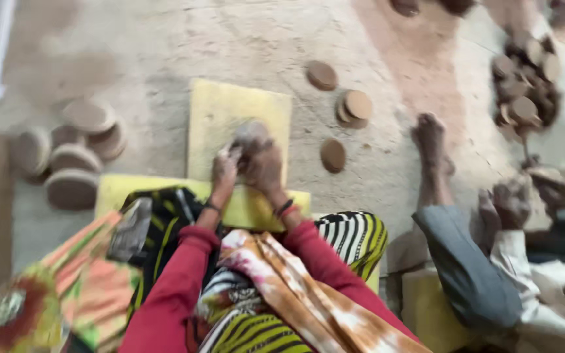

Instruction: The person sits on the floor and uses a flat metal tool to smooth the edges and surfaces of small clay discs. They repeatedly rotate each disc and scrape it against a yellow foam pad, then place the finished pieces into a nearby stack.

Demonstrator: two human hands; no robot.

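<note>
Both hands sit close together on the yellow board, so there is little room between them. Bare board lies open to the left of them and above. On the right, round brown discs lie on the floor. A stack of bigger discs blocks the far left. Another person's foot blocks the far right.

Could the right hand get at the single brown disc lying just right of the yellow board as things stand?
Probably yes. The brown disc lies on bare floor just beside the right hand, nothing between; but that hand and the left hand are pressing a clay lump.
</note>
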